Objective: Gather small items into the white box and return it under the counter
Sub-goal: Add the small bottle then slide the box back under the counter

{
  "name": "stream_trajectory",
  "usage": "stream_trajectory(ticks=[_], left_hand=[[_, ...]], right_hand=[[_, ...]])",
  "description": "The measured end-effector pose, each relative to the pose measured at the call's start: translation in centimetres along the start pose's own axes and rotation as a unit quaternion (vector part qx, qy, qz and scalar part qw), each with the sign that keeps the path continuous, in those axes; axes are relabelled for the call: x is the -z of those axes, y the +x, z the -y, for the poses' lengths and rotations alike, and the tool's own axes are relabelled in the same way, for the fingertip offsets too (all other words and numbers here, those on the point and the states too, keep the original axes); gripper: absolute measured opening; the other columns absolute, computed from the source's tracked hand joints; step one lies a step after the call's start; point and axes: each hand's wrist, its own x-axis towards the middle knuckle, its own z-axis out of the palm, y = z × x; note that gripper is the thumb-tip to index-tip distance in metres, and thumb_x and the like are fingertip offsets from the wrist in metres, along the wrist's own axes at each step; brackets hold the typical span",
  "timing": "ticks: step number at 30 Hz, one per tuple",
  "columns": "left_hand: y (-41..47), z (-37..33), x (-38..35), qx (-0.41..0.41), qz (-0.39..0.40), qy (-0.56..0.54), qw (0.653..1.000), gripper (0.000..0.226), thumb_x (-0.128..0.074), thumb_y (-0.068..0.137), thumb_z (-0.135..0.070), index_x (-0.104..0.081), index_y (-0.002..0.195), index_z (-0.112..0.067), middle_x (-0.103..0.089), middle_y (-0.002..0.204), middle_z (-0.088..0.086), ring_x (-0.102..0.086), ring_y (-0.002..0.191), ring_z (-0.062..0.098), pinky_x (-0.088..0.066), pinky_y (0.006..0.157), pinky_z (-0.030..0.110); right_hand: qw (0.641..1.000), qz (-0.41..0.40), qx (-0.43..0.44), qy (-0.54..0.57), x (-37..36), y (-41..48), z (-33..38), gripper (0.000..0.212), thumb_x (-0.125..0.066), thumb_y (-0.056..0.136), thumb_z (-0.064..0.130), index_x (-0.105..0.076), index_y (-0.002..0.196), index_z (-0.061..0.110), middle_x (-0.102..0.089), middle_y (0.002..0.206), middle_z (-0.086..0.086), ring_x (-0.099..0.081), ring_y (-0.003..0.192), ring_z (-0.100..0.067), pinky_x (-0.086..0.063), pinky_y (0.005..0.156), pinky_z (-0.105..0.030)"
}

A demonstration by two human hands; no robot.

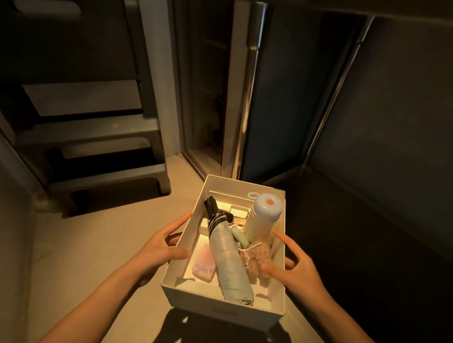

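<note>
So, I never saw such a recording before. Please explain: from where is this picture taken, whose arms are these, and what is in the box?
The camera sits on a person's head and looks down, so the arms are that person's own. No robot is here. The left hand grips the left wall of the white box, and the right hand is at the right wall, thumb inside. The box sits on the floor and holds a folded umbrella, a pale bottle, a pink packet and a fluffy pouch.
</note>
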Motion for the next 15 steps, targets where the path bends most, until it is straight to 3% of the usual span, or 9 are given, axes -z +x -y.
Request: stream_trajectory(ticks=[2,4,5,11,15], left_hand=[[2.6,1.6,-0.5,-0.009,0.029,0.006,1.000,0.082,-0.086,0.063,-0.022,-0.046,0.118,-0.068,-0.051,0.123,-0.022,-0.055,0.111,0.010,-0.059,0.075,0.030],[5.1,2.5,-0.9,-0.015,0.054,0.015,0.998,0.082,-0.085,0.064,-0.020,-0.046,0.118,-0.067,-0.051,0.124,-0.020,-0.055,0.112,0.011,-0.058,0.074,0.029],[6.2,2.8,-1.2,-0.017,0.064,0.019,0.998,0.081,-0.085,0.064,-0.020,-0.047,0.118,-0.067,-0.051,0.124,-0.019,-0.055,0.112,0.012,-0.058,0.074,0.029],[11.0,4.0,-3.6,-0.025,0.115,0.022,0.993,0.079,-0.082,0.069,-0.015,-0.046,0.119,-0.064,-0.051,0.127,-0.014,-0.055,0.113,0.016,-0.058,0.074,0.029],[13.3,4.9,-5.3,-0.017,0.138,0.018,0.990,0.081,-0.081,0.072,-0.011,-0.044,0.125,-0.060,-0.052,0.131,-0.008,-0.056,0.115,0.018,-0.058,0.083,0.034]], right_hand=[[1.000,-0.028,0.005,-0.005,0.2,0.8,-2.4,0.073,-0.087,0.063,0.029,-0.048,0.119,0.057,-0.049,0.128,0.022,-0.055,0.109,-0.005,-0.055,0.077,-0.024],[0.999,-0.048,0.002,-0.014,0.6,1.7,-4.2,0.077,-0.087,0.063,0.029,-0.048,0.125,0.052,-0.046,0.139,0.009,-0.049,0.126,-0.023,-0.050,0.096,-0.048],[0.999,-0.052,0.004,-0.014,0.8,2.0,-5.0,0.076,-0.087,0.063,0.028,-0.048,0.124,0.051,-0.045,0.141,0.006,-0.046,0.129,-0.028,-0.045,0.100,-0.054],[0.997,-0.074,0.006,-0.004,2.2,2.9,-7.3,0.076,-0.086,0.066,0.024,-0.048,0.128,0.047,-0.041,0.146,0.004,-0.040,0.132,-0.030,-0.041,0.104,-0.054],[0.995,-0.101,0.005,-0.014,3.2,3.5,-8.3,0.075,-0.085,0.066,0.024,-0.046,0.124,0.051,-0.037,0.148,0.004,-0.038,0.135,-0.030,-0.041,0.105,-0.047]])
